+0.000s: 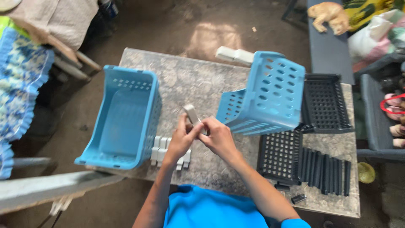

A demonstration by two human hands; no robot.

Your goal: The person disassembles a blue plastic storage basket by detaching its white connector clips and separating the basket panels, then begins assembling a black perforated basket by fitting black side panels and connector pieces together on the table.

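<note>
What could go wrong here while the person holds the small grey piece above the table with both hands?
1. The left blue basket overhangs the table edge at the front; a bump from the left hand might knock it to the floor.
2. The grey piece is held only by fingers of both hands, the right hand included; if it slips, it may fall among the grey pieces below.
3. The tilted blue basket could tip over.
</note>
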